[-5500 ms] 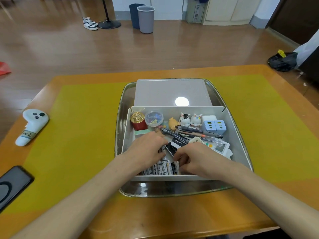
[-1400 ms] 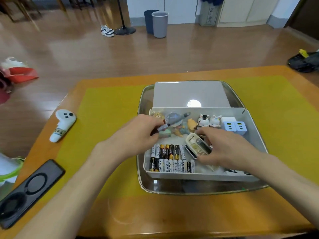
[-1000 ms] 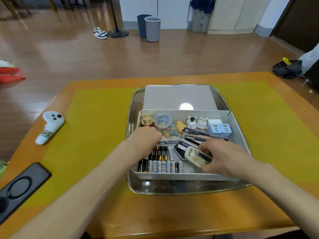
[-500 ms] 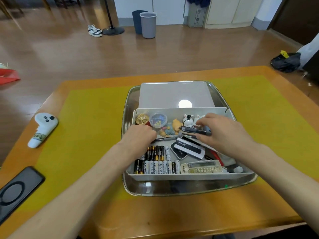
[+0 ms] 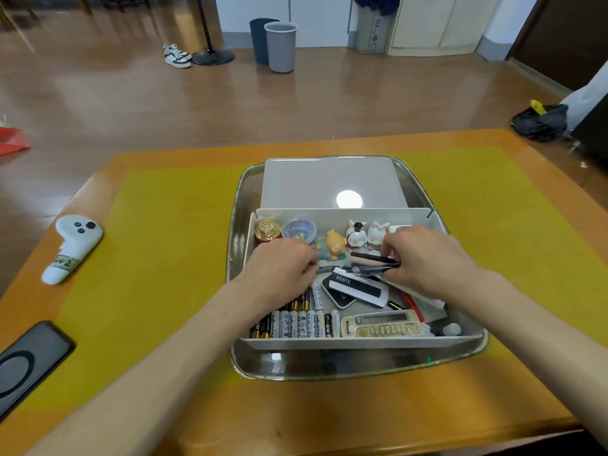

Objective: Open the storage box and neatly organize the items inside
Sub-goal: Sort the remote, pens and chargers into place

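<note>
1. Pens [image 5: 373, 263], a small dark bundle, are pinched between the thumb and fingers of the right hand [image 5: 424, 261] in the far-right part of the storage box [image 5: 362, 342]; the grip is narrow and closed on them.
2. The left hand [image 5: 279, 274] is curled, knuckles up, over the far end of the batteries [image 5: 296, 320]; whether anything is held under it cannot be told, as the fingertips are hidden.
3. A second ago the beige remote [image 5: 381, 325] was held in the right hand over the middle of the box; it is now laid flat along the near wall, just right of the battery row, and the right hand has been moved to the pens.
4. From this it is judged that one item has been given its place and the pens are being gathered next; the black card reader and its "BENTE" label [image 5: 353, 287] are left loose in the middle, so the tidying is only partly done.
5. Along the far wall a gold-capped jar [image 5: 268, 230], a clear pin pot [image 5: 298, 229] and small figurines [image 5: 357, 236] are lined up.
6. The box is set in a metal tray [image 5: 329, 366], with its lid [image 5: 329, 182] laid flat behind it.
7. The tray is set on a yellow mat [image 5: 158, 258] over an orange table, with a white controller [image 5: 70, 246] and a black phone [image 5: 26, 360] at the left.
8. Beyond are seen a wooden floor, two bins [image 5: 279, 46] and a pair of shoes [image 5: 176, 55].
</note>
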